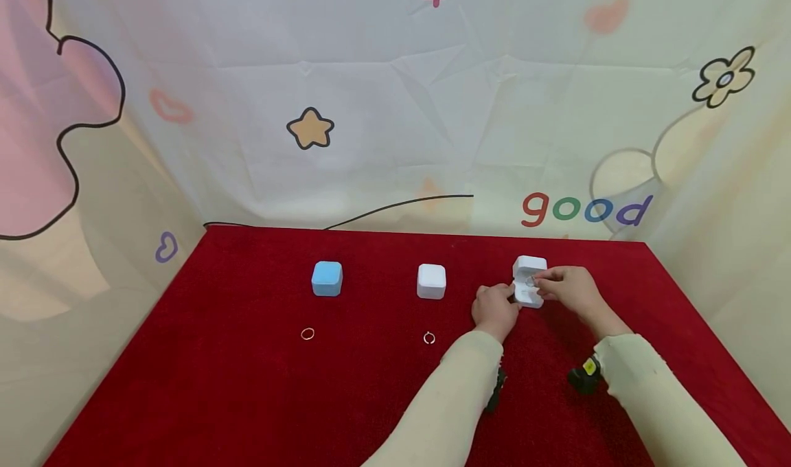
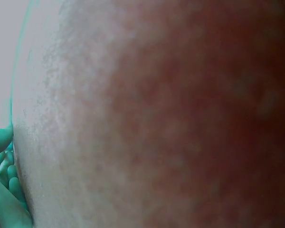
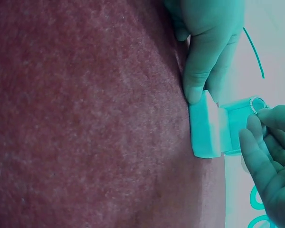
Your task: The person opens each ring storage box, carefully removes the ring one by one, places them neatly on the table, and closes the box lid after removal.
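Note:
An opened white ring box [image 1: 529, 264] stands at the right of the red table, its lid tipped back. My left hand [image 1: 495, 310] holds the box's left side; the right wrist view shows the thumb against the base. Between thumb and finger, my right hand [image 1: 573, 292] pinches a ring [image 3: 252, 105] in front of the raised lid, above the base. That ring looks studded along its band in the right wrist view. Only blurred cloth and a few fingers [image 2: 2, 142] of a hand at the left edge appear in the left wrist view.
A closed white box [image 1: 431, 281] stands left of my hands, with a light blue box [image 1: 327, 279] farther left. One ring [image 1: 429, 338] lies in front of the white box, another ring [image 1: 307, 333] before the blue one. A printed curtain [image 1: 383, 110] hangs behind the table.

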`<control>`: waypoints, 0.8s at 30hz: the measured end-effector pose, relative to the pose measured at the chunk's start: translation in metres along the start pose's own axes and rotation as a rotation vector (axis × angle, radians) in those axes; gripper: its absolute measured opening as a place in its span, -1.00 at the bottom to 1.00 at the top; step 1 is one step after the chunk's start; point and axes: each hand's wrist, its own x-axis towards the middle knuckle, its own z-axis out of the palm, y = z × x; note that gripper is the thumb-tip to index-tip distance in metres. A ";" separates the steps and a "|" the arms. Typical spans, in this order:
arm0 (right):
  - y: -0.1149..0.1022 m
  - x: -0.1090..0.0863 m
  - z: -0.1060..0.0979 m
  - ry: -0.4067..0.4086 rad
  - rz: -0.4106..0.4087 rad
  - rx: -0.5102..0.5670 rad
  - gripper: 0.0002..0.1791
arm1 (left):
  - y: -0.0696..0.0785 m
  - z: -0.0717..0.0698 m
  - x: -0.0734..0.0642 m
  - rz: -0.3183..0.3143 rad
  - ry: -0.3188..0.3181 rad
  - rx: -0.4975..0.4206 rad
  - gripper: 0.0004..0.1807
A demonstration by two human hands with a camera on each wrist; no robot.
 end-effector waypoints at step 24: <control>-0.006 -0.018 0.000 -0.024 -0.035 0.038 -0.59 | 0.002 -0.002 -0.002 -0.022 -0.024 -0.009 -0.58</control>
